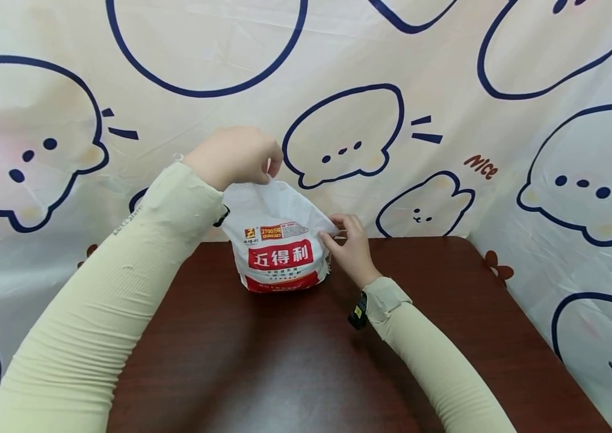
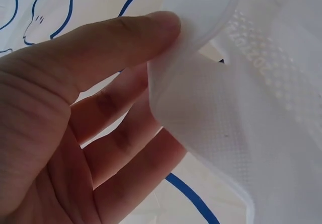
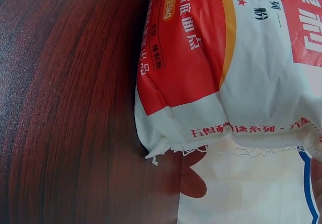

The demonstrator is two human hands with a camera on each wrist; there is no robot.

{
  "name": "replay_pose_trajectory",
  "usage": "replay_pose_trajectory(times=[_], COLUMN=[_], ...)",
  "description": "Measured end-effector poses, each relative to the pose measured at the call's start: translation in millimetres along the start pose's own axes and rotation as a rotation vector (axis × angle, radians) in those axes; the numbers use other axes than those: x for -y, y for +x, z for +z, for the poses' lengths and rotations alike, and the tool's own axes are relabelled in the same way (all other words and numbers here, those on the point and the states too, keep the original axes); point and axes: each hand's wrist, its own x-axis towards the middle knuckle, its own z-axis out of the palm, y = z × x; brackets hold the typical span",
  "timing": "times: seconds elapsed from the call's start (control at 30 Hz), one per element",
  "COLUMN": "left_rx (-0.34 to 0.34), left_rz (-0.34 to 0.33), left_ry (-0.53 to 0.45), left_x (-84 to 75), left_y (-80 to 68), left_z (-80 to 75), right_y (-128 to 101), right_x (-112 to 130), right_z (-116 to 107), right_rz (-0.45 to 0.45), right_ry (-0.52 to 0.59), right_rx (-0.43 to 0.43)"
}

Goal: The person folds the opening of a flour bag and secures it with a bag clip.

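Sack (image 1: 278, 252) stands between hands — left grip (image 1: 238, 155) pinching its top.

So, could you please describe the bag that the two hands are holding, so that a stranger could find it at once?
Look at the dark wooden table in front of the cartoon-printed cloth. At its far edge stands a white bag, the only thing on the table. The left hand pinches its open top, the right hand holds its side, and a red band with white Chinese characters sets it apart.
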Motion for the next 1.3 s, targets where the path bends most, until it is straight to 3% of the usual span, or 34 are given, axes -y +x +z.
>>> replay_pose_trajectory(times=[0.2, 0.5, 1.3], left_rx=[-0.022, -0.018, 0.033], left_rz=[0.004, 0.007, -0.049], left_ry=[0.048, 0.044, -0.103], left_x=[1.0, 3.7, 11.8], left_y=[-0.5, -0.4, 1.2], left_z=[2.7, 2.5, 7.7], right_y=[-1, 0, 0], right_x=[1, -1, -3], right_z=[0, 1, 2], right_rz=[0.013, -0.001, -0.036], right_ry=[0.002, -0.02, -0.014], right_rx=[0.006, 0.001, -0.011])
